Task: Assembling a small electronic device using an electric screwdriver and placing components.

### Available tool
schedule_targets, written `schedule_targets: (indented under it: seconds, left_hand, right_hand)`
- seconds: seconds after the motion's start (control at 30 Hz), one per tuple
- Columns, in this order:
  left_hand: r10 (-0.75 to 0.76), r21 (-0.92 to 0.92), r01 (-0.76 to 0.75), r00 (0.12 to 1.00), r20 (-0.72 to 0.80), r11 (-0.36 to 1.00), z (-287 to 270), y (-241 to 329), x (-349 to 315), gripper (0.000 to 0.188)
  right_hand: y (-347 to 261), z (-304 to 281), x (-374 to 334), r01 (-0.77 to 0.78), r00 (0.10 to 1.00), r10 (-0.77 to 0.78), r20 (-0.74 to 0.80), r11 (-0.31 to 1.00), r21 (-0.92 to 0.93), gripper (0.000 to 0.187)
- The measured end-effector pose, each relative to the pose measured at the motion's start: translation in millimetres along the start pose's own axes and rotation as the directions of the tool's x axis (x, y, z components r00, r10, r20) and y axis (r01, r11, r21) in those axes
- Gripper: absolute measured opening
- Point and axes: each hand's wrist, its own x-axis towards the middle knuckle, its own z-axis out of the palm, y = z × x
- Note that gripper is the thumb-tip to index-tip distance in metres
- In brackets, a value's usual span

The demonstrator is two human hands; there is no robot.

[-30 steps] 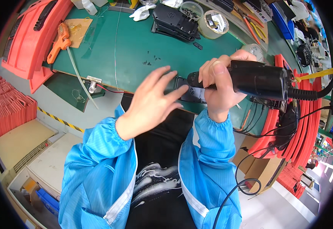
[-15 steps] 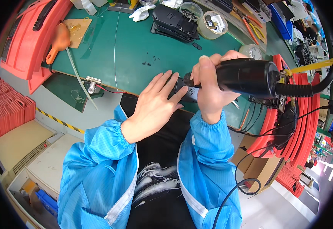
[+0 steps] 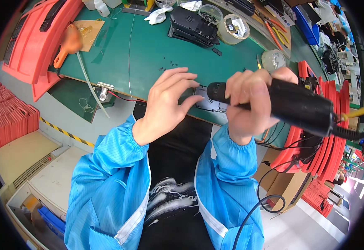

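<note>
My right hand (image 3: 252,100) is wrapped round a black electric screwdriver (image 3: 300,106), tilted with its nose toward the left. Under that nose, at the table's near edge, lies a grey flat part (image 3: 209,104) with a perforated patch, partly covered by the tool. The driver's bit cannot be made out. My left hand (image 3: 162,106) hovers by the part's left side, fingers curved and apart, holding nothing. Several small black screws (image 3: 167,66) are scattered on the green table (image 3: 148,48) beyond my left fingertips.
Stacked black housings (image 3: 192,25) stand at the back, beside a tub (image 3: 233,29) and a screw bowl (image 3: 210,14). Pliers (image 3: 275,33) lie back right. An orange glue gun (image 3: 69,41) rests at left near red racks (image 3: 40,46). Cables (image 3: 277,137) hang at right.
The screwdriver has swung right and its nose has moved off to the right, uncovering more of the grey part. My left hand has lifted from the part, its fingers now curling.
</note>
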Motion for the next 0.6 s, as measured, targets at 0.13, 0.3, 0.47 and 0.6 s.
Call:
schedule_targets:
  seconds: [0.13, 0.3, 0.47, 0.6]
  left_hand:
    - [0.155, 0.048, -0.158, 0.986, 0.067, 0.986, -1, -14, 2, 0.023]
    - [0.200, 0.235, -0.207, 0.978, 0.057, 0.950, -15, -43, 9, 0.027]
    - [0.116, 0.242, -0.144, 0.985, 0.127, 0.960, -20, -35, 17, 0.047]
    - [0.137, 0.101, -0.171, 0.950, 0.279, 0.980, -1, -16, 7, 0.063]
  right_hand:
    - [-9, 3, -7, 0.003, 0.997, -0.006, 0.075, 0.999, 0.044, 0.049]
    - [-8, -7, -18, -0.001, 0.989, 0.020, 0.149, 0.992, -0.122, 0.042]
    - [-1, -19, -28, -0.066, 0.984, 0.096, 0.152, 0.979, -0.191, 0.041]
    - [3, -21, -29, -0.074, 0.987, 0.099, 0.123, 0.978, -0.197, 0.041]
